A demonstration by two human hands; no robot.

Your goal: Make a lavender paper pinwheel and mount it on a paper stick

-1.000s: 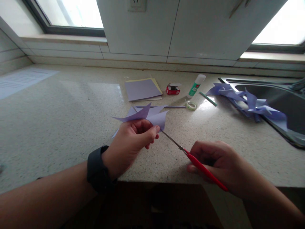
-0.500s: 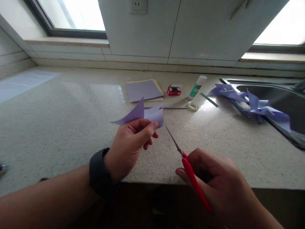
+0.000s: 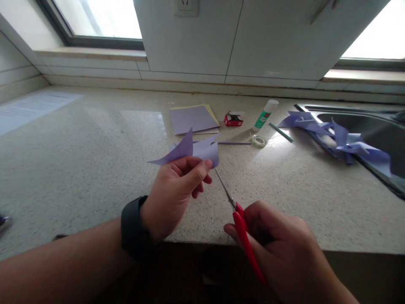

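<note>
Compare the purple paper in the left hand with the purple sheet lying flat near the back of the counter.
The paper piece in the left hand is folded and cut into pointed flaps; the flat sheet is a plain rectangle. The paper piece is held up off the counter, with the scissors in the right hand at its edge; the flat sheet rests on a yellow sheet, untouched. Both look the same pale purple.
</note>
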